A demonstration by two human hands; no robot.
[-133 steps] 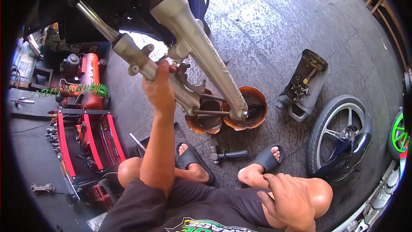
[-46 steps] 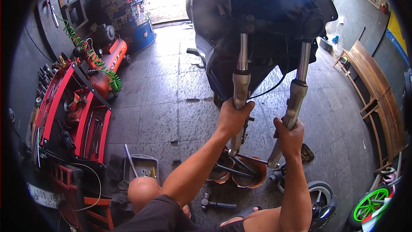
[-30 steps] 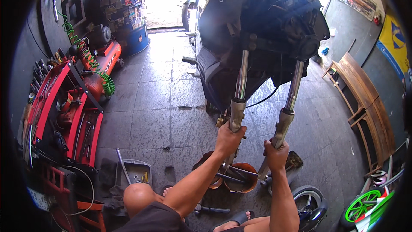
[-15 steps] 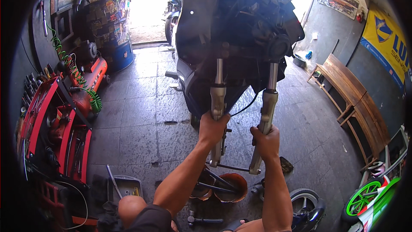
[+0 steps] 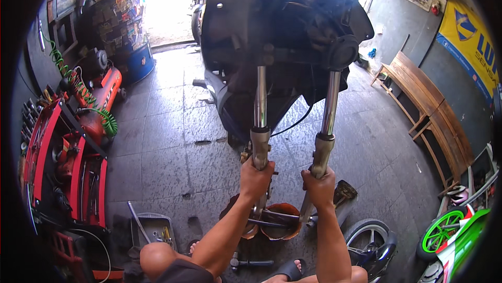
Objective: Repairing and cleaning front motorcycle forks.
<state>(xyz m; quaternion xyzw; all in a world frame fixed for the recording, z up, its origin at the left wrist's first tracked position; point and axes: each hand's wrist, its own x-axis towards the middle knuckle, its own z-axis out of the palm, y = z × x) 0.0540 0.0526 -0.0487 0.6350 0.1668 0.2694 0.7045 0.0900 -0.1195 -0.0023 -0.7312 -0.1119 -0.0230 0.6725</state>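
Observation:
In front of me stands a motorcycle's dark front end (image 5: pixel 282 26) without its front wheel. Two fork legs hang from it, each a bright chrome tube above a grey lower tube. My left hand (image 5: pixel 257 179) is wrapped round the grey tube of the left fork leg (image 5: pixel 260 140). The right fork leg (image 5: pixel 324 149) is gripped the same way by my right hand (image 5: pixel 319 184). Near their lower ends a thin rod (image 5: pixel 282 214) spans between the legs, partly behind my left arm. A black cable (image 5: pixel 298 126) loops down between them.
Below the fork lie orange-brown containers (image 5: pixel 282 235), a hammer (image 5: pixel 253 263) and a wheel (image 5: pixel 372 238). A grey tray (image 5: pixel 171 233) sits left of my knee. Red tool cart (image 5: pixel 44 152) and red compressor (image 5: pixel 109 92) stand at left; at right, a wooden bench (image 5: pixel 426 110) and a green-rimmed wheel (image 5: pixel 443 236).
Both hands have come down toward me with the grey fork tubes. More of each chrome tube shows above them. My view has also shifted slightly.

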